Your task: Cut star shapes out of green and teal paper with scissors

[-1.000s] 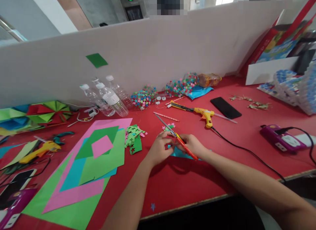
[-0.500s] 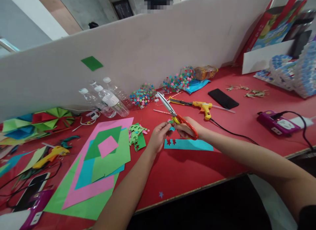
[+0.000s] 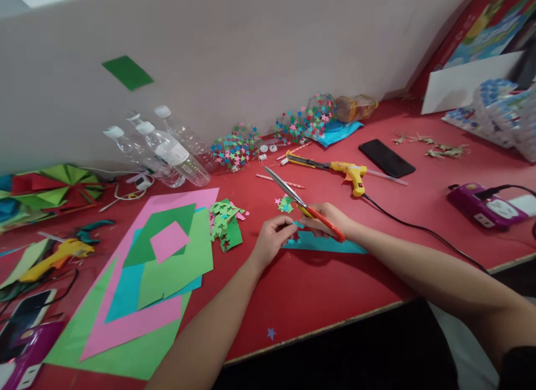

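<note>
My right hand (image 3: 324,219) is closed on the red and yellow handles of the scissors (image 3: 301,203), whose blades point up and left. Fingertips of my left hand (image 3: 274,236) pinch a small blue paper piece (image 3: 298,224) beside my right fingers. Under my hands lies a blue paper strip (image 3: 326,243) with star-shaped cutouts at its left end. A small pile of green and pink stars (image 3: 285,204) sits just behind my hands. Left of them is a heap of green paper scraps (image 3: 224,219).
Stacked coloured sheets (image 3: 167,278) lie at the left, with clear bottles (image 3: 167,150) behind. A yellow glue gun (image 3: 349,175), its cord and a black phone (image 3: 386,158) are at the right. Star-covered bottles (image 3: 304,124) rest along the partition.
The view has tilted down and shifted right. Both hands have drawn back from the small star pile, which now shows behind them. The scissors are still in my right hand.
</note>
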The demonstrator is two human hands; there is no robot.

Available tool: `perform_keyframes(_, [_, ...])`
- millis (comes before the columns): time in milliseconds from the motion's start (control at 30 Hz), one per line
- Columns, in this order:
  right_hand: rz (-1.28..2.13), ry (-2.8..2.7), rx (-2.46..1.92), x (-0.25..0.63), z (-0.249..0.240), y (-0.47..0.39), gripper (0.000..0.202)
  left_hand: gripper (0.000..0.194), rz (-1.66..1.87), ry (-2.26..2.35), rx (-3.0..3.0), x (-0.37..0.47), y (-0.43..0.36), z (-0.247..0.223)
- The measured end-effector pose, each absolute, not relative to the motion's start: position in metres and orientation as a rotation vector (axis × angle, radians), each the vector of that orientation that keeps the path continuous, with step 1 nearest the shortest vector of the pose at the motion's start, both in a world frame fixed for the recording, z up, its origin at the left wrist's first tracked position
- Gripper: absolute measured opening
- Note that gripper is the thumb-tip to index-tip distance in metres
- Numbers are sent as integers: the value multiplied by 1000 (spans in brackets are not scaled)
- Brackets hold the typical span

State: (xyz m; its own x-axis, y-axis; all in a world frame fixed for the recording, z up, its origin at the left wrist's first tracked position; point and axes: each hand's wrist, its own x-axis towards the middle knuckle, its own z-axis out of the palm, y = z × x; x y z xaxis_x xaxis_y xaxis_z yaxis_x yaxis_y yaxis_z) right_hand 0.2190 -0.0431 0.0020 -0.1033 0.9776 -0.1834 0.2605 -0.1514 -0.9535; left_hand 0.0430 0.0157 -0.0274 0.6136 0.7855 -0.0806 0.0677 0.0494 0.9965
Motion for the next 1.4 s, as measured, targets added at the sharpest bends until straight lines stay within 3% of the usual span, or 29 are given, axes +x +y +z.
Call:
perform_keyframes(167, [1102, -1588, -1562, 227, -2, -39, 50, 18, 908, 938, 1176, 42, 24, -32])
perform_keyframes(300, [825, -1865, -1738, 232, 1, -40, 48, 15, 1158, 981, 986, 41, 32, -29])
perform_keyframes(433, [759, -2003, -1797, 234, 8, -44, 45, 13, 1263, 947, 992, 38, 31, -22])
perform_keyframes(867, [1044, -2015, -1629, 227, 13, -54, 47, 12, 1313, 812, 909, 37, 25, -10])
perform_keyframes(1100, [1413, -1729, -1564, 223, 8, -59, 46, 17, 1285, 815, 910, 39, 22, -9])
perform_keyframes(1400, [1468, -1646, -1546, 220, 8, -59, 47, 15, 1275, 809, 899, 39, 22, -10])
